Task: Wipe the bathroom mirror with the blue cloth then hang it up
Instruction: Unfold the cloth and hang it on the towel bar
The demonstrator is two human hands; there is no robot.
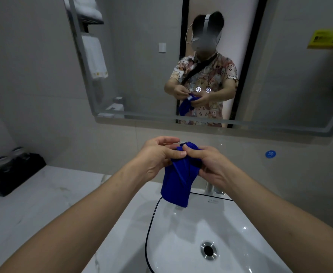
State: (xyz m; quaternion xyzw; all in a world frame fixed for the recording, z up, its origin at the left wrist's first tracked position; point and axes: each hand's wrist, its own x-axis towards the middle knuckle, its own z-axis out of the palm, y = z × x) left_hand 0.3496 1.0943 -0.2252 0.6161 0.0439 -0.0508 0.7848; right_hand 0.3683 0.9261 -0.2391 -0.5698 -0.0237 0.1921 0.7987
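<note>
Both hands, left hand (157,154) and right hand (207,164), pinch the bunched blue cloth (178,178) above the sink (230,233), near the mirror (142,66). A loose pinch could drop it into the basin.

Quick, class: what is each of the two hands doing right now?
Left hand: closed, pinching the top of the blue cloth.
Right hand: closed, gripping the same blue cloth.

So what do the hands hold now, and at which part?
Both hands, left and right, hold the blue cloth by its bunched top; the rest hangs loose over the sink.
</note>
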